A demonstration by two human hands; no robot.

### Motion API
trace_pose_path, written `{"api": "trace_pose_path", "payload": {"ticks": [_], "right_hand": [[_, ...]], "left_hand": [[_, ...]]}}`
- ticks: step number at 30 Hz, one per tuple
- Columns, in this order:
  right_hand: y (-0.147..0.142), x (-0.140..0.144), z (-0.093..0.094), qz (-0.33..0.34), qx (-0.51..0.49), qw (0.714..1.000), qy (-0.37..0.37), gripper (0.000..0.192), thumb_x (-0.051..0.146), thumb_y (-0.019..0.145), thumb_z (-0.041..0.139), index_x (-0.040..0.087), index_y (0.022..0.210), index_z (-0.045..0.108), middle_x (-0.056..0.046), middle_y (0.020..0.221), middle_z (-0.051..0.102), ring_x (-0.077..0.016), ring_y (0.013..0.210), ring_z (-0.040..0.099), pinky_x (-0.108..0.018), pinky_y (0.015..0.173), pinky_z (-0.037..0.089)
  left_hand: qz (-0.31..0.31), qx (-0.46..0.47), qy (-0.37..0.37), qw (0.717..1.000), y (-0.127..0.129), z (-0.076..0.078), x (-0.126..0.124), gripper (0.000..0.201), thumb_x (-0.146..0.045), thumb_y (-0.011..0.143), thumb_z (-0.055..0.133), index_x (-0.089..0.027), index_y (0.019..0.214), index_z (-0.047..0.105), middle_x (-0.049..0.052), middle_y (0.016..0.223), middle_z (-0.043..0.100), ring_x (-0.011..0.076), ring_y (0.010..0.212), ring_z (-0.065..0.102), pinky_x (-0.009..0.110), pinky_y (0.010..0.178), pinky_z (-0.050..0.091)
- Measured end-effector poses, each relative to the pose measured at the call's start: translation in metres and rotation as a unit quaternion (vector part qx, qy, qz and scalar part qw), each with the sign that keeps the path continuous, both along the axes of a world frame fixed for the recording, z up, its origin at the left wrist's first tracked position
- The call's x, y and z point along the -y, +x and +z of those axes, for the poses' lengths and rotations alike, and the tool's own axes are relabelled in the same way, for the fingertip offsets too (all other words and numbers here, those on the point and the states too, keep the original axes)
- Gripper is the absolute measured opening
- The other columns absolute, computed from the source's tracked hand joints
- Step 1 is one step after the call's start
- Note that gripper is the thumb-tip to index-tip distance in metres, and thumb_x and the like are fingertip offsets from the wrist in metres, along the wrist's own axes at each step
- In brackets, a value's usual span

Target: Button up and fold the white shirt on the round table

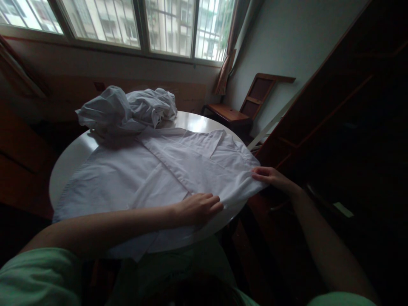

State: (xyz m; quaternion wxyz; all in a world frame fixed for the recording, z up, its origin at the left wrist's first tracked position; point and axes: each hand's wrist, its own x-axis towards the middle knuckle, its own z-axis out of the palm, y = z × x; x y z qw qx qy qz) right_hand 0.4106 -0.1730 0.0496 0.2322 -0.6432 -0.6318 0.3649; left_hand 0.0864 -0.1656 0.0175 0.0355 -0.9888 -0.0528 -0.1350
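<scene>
A white coat [117,174] lies spread out over the round table, with a front edge strip and a flap or pocket showing and light creases across it. Closed fingers of my left hand [199,208] grip the coat's cloth near the table's front edge. At the far right, my right hand [270,176] pinches the coat's outer edge between thumb and fingers, just past the table rim. Part of the coat hangs over the front of the table, partly hidden behind my left forearm.
A heap of crumpled white cloth [127,108] sits at the back of the white round table [65,168]. Beyond it to the right stand a wooden chair [228,112] and a curtain [225,72]. Barred windows [168,25] line the back wall. Dark wooden furniture [318,97] rises at right.
</scene>
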Motion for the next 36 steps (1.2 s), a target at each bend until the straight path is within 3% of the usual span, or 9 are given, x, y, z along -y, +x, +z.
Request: {"api": "trace_pose_path", "payload": {"ticks": [10, 16, 22, 24, 27, 29, 33, 35, 36], "right_hand": [[-0.02, -0.012, -0.011, 0.003, 0.119, 0.982, 0.146, 0.039, 0.056, 0.076, 0.051, 0.019, 0.063, 0.051, 0.0, 0.061, 0.05, -0.0141, 0.06, 0.046, -0.026, 0.057, 0.036], [-0.023, -0.013, -0.019, 0.018, 0.213, 0.956, 0.2, 0.029, 0.046, 0.079, 0.049, 0.021, 0.065, 0.048, -0.003, 0.067, 0.054, -0.0175, 0.064, 0.05, -0.03, 0.062, 0.039], [-0.052, 0.009, -0.033, -0.106, 0.289, 0.883, 0.355, 0.016, 0.034, 0.08, 0.05, 0.023, 0.071, 0.043, -0.007, 0.075, 0.054, -0.0226, 0.073, 0.052, -0.034, 0.067, 0.04], [-0.063, 0.017, -0.042, -0.1, 0.268, 0.893, 0.349, 0.015, 0.032, 0.081, 0.049, 0.023, 0.072, 0.042, -0.004, 0.069, 0.052, -0.0204, 0.066, 0.051, -0.032, 0.062, 0.04], [-0.07, 0.023, -0.054, -0.059, 0.23, 0.919, 0.315, 0.016, 0.033, 0.084, 0.046, 0.024, 0.071, 0.042, -0.002, 0.065, 0.052, -0.0185, 0.06, 0.051, -0.03, 0.059, 0.039], [-0.071, 0.023, -0.058, -0.048, 0.225, 0.921, 0.314, 0.02, 0.034, 0.086, 0.043, 0.024, 0.069, 0.042, -0.003, 0.066, 0.053, -0.0191, 0.064, 0.053, -0.031, 0.061, 0.039], [-0.072, 0.022, -0.056, -0.049, 0.222, 0.919, 0.322, 0.023, 0.034, 0.086, 0.041, 0.023, 0.066, 0.042, -0.003, 0.066, 0.053, -0.0197, 0.066, 0.053, -0.032, 0.063, 0.039], [-0.074, 0.022, -0.055, -0.049, 0.216, 0.92, 0.322, 0.023, 0.034, 0.086, 0.041, 0.023, 0.065, 0.042, -0.003, 0.065, 0.053, -0.0196, 0.065, 0.053, -0.032, 0.063, 0.038], [-0.074, 0.023, -0.055, -0.05, 0.212, 0.921, 0.322, 0.023, 0.034, 0.086, 0.041, 0.023, 0.065, 0.042, -0.003, 0.065, 0.052, -0.0195, 0.065, 0.053, -0.032, 0.063, 0.038]], "left_hand": [[0.079, -0.017, -0.063, 0.995, 0.0, 0.001, -0.002, 0.014, -0.013, 0.089, 0.037, -0.016, 0.09, 0.05, 0.005, 0.08, 0.055, 0.0151, 0.069, 0.051, 0.026, 0.058, 0.044], [0.019, -0.003, -0.072, 0.997, 0.002, 0.004, -0.006, 0.013, -0.013, 0.087, 0.043, -0.016, 0.097, 0.05, 0.011, 0.107, 0.055, 0.0187, 0.092, 0.051, 0.03, 0.074, 0.048], [-0.01, -0.031, -0.164, 0.986, -0.002, 0.017, -0.011, 0.02, -0.014, 0.078, 0.051, -0.015, 0.098, 0.051, 0.009, 0.103, 0.059, 0.0178, 0.09, 0.055, 0.028, 0.079, 0.047], [0.004, -0.03, -0.202, 0.979, -0.01, 0.023, -0.02, 0.025, -0.015, 0.076, 0.053, -0.016, 0.101, 0.052, 0.007, 0.102, 0.06, 0.0171, 0.09, 0.057, 0.028, 0.078, 0.046], [0.102, 0.012, -0.241, 0.965, -0.03, 0.032, -0.051, 0.02, -0.016, 0.079, 0.048, -0.018, 0.098, 0.056, 0.005, 0.1, 0.062, 0.0157, 0.089, 0.059, 0.027, 0.078, 0.046], [0.242, 0.062, -0.245, 0.937, -0.05, 0.036, -0.083, 0.017, -0.019, 0.08, 0.047, -0.017, 0.093, 0.057, 0.005, 0.096, 0.063, 0.016, 0.086, 0.06, 0.027, 0.076, 0.045], [0.529, 0.145, -0.226, 0.805, -0.098, 0.04, -0.16, 0.026, -0.024, 0.079, 0.052, -0.01, 0.101, 0.055, 0.013, 0.108, 0.058, 0.0216, 0.097, 0.057, 0.03, 0.083, 0.042], [0.617, 0.177, -0.235, 0.73, -0.121, 0.038, -0.194, 0.037, -0.028, 0.079, 0.056, -0.005, 0.108, 0.051, 0.017, 0.112, 0.056, 0.0236, 0.1, 0.055, 0.03, 0.084, 0.041], [0.628, 0.192, -0.247, 0.713, -0.131, 0.036, -0.208, 0.04, -0.03, 0.08, 0.055, -0.003, 0.109, 0.049, 0.018, 0.11, 0.057, 0.0229, 0.096, 0.056, 0.03, 0.081, 0.041]]}}
